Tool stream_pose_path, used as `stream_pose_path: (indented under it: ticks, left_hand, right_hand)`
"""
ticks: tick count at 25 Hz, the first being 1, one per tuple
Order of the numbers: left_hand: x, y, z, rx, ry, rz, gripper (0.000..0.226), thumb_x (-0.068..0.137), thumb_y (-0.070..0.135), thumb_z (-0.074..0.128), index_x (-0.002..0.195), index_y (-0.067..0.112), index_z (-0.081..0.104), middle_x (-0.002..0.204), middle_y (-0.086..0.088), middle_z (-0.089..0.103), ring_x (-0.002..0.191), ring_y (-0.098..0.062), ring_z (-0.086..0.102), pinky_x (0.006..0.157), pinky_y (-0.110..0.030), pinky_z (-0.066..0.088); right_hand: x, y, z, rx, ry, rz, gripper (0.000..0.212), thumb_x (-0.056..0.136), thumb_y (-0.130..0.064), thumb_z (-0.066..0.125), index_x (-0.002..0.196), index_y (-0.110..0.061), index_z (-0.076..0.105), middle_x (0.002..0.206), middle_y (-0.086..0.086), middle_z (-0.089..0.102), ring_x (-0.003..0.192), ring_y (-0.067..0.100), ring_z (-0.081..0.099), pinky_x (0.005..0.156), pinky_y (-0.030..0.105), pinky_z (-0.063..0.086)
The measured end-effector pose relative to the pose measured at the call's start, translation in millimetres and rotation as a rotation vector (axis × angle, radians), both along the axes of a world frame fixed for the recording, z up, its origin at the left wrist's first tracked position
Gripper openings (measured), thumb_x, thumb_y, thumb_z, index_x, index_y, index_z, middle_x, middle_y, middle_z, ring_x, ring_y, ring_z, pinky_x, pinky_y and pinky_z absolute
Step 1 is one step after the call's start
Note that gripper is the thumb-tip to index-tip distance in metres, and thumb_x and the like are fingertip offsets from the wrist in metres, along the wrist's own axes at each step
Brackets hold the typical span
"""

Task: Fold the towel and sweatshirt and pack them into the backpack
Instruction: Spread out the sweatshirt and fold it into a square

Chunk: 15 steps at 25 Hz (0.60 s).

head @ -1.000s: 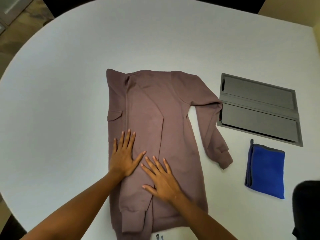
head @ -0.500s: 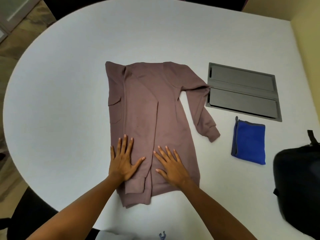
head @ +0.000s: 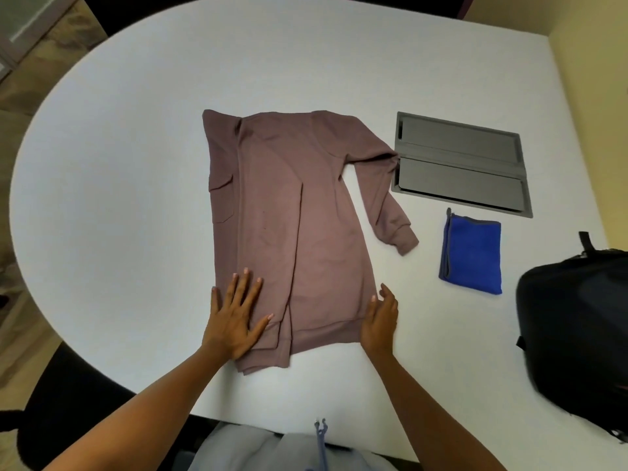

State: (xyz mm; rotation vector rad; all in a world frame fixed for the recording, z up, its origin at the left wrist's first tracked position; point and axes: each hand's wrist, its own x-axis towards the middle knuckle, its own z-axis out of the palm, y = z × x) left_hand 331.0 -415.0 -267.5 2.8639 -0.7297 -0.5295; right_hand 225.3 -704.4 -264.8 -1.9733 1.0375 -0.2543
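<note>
1. Lying flat on the white oval table (head: 136, 164): a mauve-brown fleece sweatshirt (head: 289, 215), collar end far from the person, hem end near.
2. Left side of the garment already folded inward over the body, a folded sleeve running down the middle to the hem; a small flap pocket visible on the left edge.
3. Right sleeve stretched out and down to the right, cuff resting on the table, elbow touching the corner of the grey rectangular recessed panel (head: 458, 164) set in the tabletop.
4. Left hand (head: 236, 322) pressed flat on the lower left corner of the sweatshirt, fingers straight and spread, palm down.
5. Right hand (head: 380, 321) at the lower right corner of the hem, fingers straight and close together, resting along the fabric edge, partly on the table; gripping nothing.
6. Hands set well apart, one at each lower corner of the garment.
7. Folded into a neat rectangle: a bright blue towel with a grey edge (head: 472, 254), lying on the table just below the grey panel and right of the sleeve cuff, not touching either.
8. At the right edge of the view: a black fabric backpack (head: 574, 334), resting on the table near the towel, a strap loop sticking up at its top; whether open or zipped, cannot tell.
</note>
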Motion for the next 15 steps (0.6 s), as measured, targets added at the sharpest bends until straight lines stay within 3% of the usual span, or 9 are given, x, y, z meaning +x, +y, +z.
stream_pose_path:
  ticks: [3, 6, 9, 12, 15]
  left_hand:
    - [0, 21, 3, 0.063, 0.032, -0.212, 0.079, 0.091, 0.078, 0.008, 0.158, 0.037, -0.006, 0.166, 0.008, -0.014, 0.154, -0.022, -0.008, 0.119, -0.066, 0.011]
    - [5, 35, 3, 0.158, 0.039, -0.187, 0.085, 0.085, 0.086, 0.005, 0.156, 0.041, -0.01, 0.166, 0.01, -0.013, 0.154, -0.024, -0.005, 0.115, -0.068, -0.002]
    - [11, 35, 10, 0.255, 0.058, -0.2, 0.094, 0.076, 0.09, -0.007, 0.156, 0.041, -0.01, 0.166, 0.01, -0.011, 0.155, -0.027, 0.0, 0.109, -0.069, -0.016]
    - [16, 34, 18, 0.322, 0.089, -0.195, 0.103, 0.061, 0.091, -0.023, 0.152, 0.043, -0.021, 0.165, 0.009, -0.019, 0.154, -0.027, -0.01, 0.096, -0.061, -0.035]
    - [11, 16, 30, 0.272, 0.14, -0.094, 0.113, 0.062, 0.092, -0.019, 0.159, 0.036, -0.002, 0.168, 0.005, -0.008, 0.155, -0.026, -0.007, 0.096, -0.057, -0.037]
  right_hand:
    - [2, -6, 5, 0.119, 0.063, -0.014, 0.047, 0.095, -0.022, 0.065, 0.135, -0.003, 0.048, 0.131, 0.017, 0.051, 0.118, 0.03, 0.054, 0.1, 0.038, 0.049]
    - [0, -11, 8, 0.076, 0.195, 0.119, 0.05, 0.085, -0.016, 0.076, 0.126, -0.005, 0.049, 0.125, 0.015, 0.053, 0.109, 0.03, 0.058, 0.087, 0.032, 0.049]
    - [-9, -12, 11, 0.105, 0.225, 0.106, 0.04, 0.089, -0.005, 0.069, 0.122, -0.007, 0.046, 0.117, 0.018, 0.061, 0.105, 0.034, 0.063, 0.084, 0.032, 0.05]
    - [-11, -10, 15, 0.124, 0.272, 0.078, 0.033, 0.093, -0.005, 0.063, 0.121, -0.006, 0.046, 0.113, 0.02, 0.064, 0.102, 0.037, 0.065, 0.081, 0.032, 0.05]
    - [-8, -4, 20, 0.163, 0.305, 0.067, 0.032, 0.094, -0.008, 0.061, 0.123, -0.005, 0.048, 0.117, 0.019, 0.064, 0.104, 0.038, 0.063, 0.078, 0.03, 0.045]
